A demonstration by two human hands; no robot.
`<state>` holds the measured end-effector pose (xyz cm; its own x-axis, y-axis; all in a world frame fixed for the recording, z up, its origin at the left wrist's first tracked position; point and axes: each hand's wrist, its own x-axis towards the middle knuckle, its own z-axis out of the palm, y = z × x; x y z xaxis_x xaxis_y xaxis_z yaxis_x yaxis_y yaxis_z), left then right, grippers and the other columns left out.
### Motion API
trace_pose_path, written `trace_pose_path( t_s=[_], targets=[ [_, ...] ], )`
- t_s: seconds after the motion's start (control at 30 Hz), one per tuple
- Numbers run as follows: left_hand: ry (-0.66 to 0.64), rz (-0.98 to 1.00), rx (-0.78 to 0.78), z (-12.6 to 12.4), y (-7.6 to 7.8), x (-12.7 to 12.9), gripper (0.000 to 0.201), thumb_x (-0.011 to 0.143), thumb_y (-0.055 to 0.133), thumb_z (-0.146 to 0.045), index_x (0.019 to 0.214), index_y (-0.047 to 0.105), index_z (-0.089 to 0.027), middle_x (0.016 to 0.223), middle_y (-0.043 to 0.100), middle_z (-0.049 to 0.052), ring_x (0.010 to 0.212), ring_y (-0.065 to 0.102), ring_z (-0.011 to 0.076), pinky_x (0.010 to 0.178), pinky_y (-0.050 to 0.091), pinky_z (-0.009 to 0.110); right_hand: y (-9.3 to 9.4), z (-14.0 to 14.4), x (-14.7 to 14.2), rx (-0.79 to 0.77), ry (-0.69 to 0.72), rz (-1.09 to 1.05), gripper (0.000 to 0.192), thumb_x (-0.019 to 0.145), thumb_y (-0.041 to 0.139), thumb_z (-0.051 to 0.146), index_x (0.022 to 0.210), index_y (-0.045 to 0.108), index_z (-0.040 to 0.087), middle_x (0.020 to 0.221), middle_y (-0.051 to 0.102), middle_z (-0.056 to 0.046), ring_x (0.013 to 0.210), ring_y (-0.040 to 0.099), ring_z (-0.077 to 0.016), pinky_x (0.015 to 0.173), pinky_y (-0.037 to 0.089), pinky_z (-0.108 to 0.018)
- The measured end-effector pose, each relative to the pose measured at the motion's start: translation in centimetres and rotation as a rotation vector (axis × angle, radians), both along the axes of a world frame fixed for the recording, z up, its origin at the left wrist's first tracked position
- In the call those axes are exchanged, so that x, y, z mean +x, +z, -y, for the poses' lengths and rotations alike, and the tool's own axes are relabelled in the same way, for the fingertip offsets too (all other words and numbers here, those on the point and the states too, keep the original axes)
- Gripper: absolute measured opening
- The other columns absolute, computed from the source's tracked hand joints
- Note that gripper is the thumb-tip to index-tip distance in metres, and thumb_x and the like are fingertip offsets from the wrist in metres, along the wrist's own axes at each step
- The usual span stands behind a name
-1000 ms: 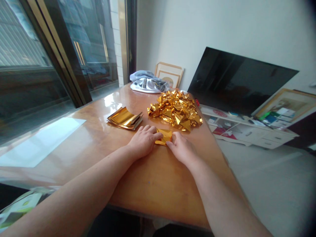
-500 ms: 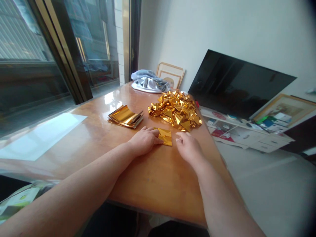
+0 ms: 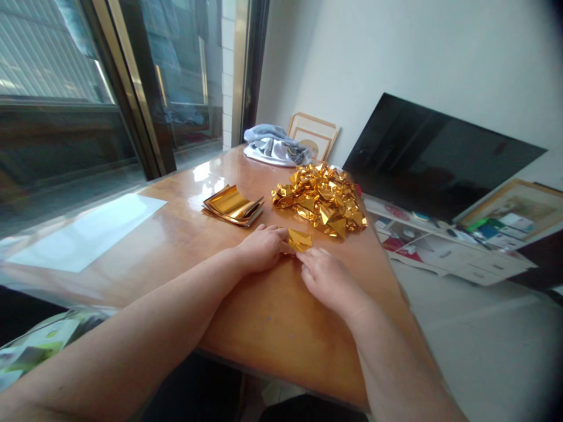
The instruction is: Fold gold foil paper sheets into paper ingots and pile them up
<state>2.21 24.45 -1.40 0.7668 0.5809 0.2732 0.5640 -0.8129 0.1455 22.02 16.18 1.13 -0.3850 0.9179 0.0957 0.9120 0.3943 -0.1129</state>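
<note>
A small sheet of gold foil paper (image 3: pixel 301 239) lies on the wooden table between my two hands. My left hand (image 3: pixel 263 248) grips its left side, fingers curled over it and thumb at the near edge. At the near right edge, the fingertips of my right hand (image 3: pixel 324 274) are pressed together on the paper. Part of the sheet is hidden under the fingers. Beyond my left hand sits a stack of flat gold foil sheets (image 3: pixel 233 204), curling at the edges. A heap of folded gold foil pieces (image 3: pixel 328 202) rises behind the sheet.
Folded cloth (image 3: pixel 275 145) rests at the table's far end, near leaning picture frames (image 3: pixel 314 135). A pale sheet (image 3: pixel 92 231) covers part of the table (image 3: pixel 264 328) at left. Right of the table stand a television (image 3: pixel 440 155) and a low white cabinet (image 3: pixel 453 255).
My right hand has moved left and closed on the paper's near edge. The sheet's visible part is smaller now, its near edge drawn up. The view has shifted slightly left.
</note>
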Motion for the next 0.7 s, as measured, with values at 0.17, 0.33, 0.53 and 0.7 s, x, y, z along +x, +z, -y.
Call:
trace_pose_path(
  t_s=[0.17,0.33,0.53,0.7],
  targets=[
    [0.02,0.033,-0.066,-0.4,-0.4,-0.1,0.033,0.094,0.051,-0.028,0.115,0.072,-0.043,0.119,0.063,0.002,0.11,0.054,0.0259,0.086,0.036,0.038,0.4,0.6,-0.8,-0.011,-0.025,0.067,0.039,0.096,0.043,0.021,0.128,0.064,0.019,0.125,0.065,-0.011,0.117,0.056,-0.0232,0.105,0.042,-0.033],
    [0.039,0.057,-0.102,-0.4,0.0,-0.4,0.031,0.093,0.051,-0.028,0.108,0.074,-0.042,0.113,0.066,0.002,0.105,0.054,0.0259,0.085,0.032,0.04,0.6,1.0,-1.5,-0.012,-0.058,0.117,0.038,0.097,0.041,0.02,0.126,0.065,0.021,0.119,0.066,-0.012,0.112,0.058,-0.0234,0.101,0.043,-0.035],
    [0.085,0.096,-0.162,-0.5,0.6,-1.6,0.026,0.093,0.05,-0.031,0.096,0.075,-0.038,0.108,0.071,-0.001,0.101,0.052,0.0247,0.085,0.028,0.039,0.9,1.0,-2.3,-0.04,-0.073,0.187,0.044,0.093,0.042,0.016,0.133,0.058,0.021,0.123,0.064,-0.013,0.116,0.057,-0.0238,0.102,0.04,-0.035],
    [0.105,0.119,-0.162,-0.7,0.6,-2.0,0.023,0.09,0.053,-0.03,0.088,0.076,-0.033,0.102,0.073,-0.001,0.099,0.051,0.025,0.084,0.027,0.039,1.2,0.9,-3.0,-0.065,-0.078,0.308,0.043,0.092,0.042,0.017,0.131,0.059,0.019,0.12,0.063,-0.015,0.111,0.059,-0.0267,0.097,0.042,-0.038]
  ],
)
